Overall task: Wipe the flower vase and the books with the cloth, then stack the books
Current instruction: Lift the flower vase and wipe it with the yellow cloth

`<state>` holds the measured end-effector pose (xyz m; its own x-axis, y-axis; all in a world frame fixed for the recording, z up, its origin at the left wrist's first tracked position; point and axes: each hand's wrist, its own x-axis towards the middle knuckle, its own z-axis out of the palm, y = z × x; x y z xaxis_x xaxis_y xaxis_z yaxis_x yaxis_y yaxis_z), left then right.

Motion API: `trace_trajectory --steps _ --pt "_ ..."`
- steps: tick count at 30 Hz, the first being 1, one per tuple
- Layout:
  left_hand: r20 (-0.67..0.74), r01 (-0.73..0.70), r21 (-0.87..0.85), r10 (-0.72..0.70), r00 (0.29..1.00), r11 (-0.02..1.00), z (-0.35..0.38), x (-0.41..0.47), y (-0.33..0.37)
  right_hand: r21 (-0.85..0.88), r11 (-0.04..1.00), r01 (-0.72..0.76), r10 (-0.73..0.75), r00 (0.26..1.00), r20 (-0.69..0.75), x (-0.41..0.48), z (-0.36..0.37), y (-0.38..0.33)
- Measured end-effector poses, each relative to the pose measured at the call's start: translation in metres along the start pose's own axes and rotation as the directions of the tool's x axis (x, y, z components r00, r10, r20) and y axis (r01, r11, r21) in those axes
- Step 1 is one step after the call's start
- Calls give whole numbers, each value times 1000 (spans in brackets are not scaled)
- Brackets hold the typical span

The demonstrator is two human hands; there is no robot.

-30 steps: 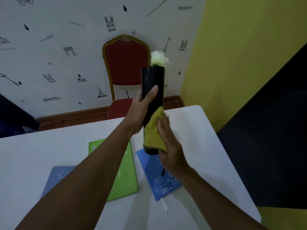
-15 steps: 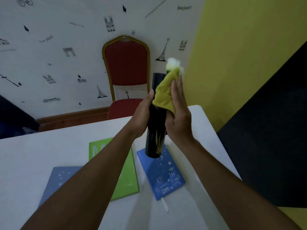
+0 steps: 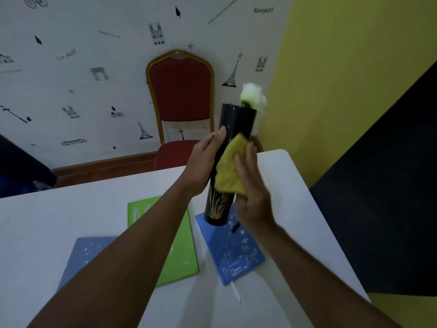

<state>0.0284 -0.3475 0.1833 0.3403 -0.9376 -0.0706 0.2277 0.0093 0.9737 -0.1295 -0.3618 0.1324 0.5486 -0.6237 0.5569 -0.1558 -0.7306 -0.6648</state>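
Note:
A tall black vase (image 3: 237, 120) with a gold leaf print and a white flower (image 3: 252, 94) is held up above the table, tilted slightly. My left hand (image 3: 205, 164) grips its middle from the left. My right hand (image 3: 251, 190) presses a yellow cloth (image 3: 230, 170) flat against the vase's right side. Three books lie on the white table (image 3: 71, 209): a green one (image 3: 179, 259) in the middle, a bright blue one (image 3: 236, 252) right of it under the vase, and a grey-blue one (image 3: 82, 256) at the left, partly hidden by my left arm.
A red chair with a gold frame (image 3: 181, 91) stands behind the table against the patterned wall. The table's right edge (image 3: 331, 233) borders a dark floor. A white bookmark ribbon (image 3: 236, 292) trails from the bright blue book.
The cloth went from the vase's lower part up to its rim, then slid back down to the middle. The vase has tilted a little to the right.

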Motion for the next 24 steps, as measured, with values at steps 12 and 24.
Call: trace_trajectory --steps 12,24 --pt "-60 9 -26 -11 998 1000 14 1 9 14 1000 9 -10 999 38 -22 8 0" --pt "56 58 -110 -52 997 992 10 5 2 48 999 -4 6 999 -43 26 -13 5"
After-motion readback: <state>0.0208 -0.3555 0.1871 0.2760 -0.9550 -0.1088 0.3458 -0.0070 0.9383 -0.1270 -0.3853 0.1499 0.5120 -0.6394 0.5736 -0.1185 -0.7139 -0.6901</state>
